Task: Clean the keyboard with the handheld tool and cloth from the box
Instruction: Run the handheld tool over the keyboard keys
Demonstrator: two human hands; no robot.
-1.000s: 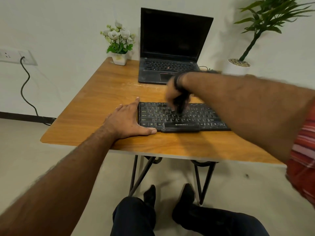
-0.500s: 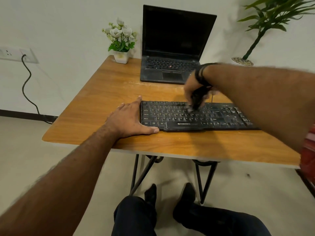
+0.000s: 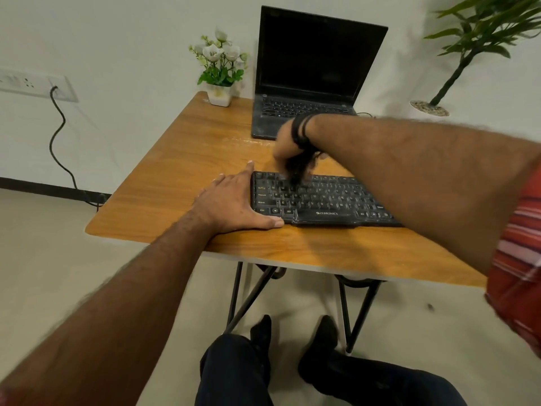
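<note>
Wooden table (image 3: 181,183), laptop (image 3: 310,83) behind keyboard (image 3: 322,200), left hand (image 3: 234,200) flat, right hand (image 3: 288,145) gripping brush (image 3: 297,171).

— What sort of room is it?
— Plain pale wall (image 3: 131,30), beige floor (image 3: 58,259) with a dark skirting strip (image 3: 35,187) along the wall's foot.
— And the furniture?
— A wooden counter (image 3: 181,177) on black folding legs (image 3: 243,294). Beyond the hands, an open laptop (image 3: 316,63) with a dark screen, white flowers in a small pot (image 3: 219,68) beside it.
— Anything else?
— A wall socket panel (image 3: 32,83) with a black cable (image 3: 58,136) hanging, and a green potted plant (image 3: 480,39) far right.
</note>
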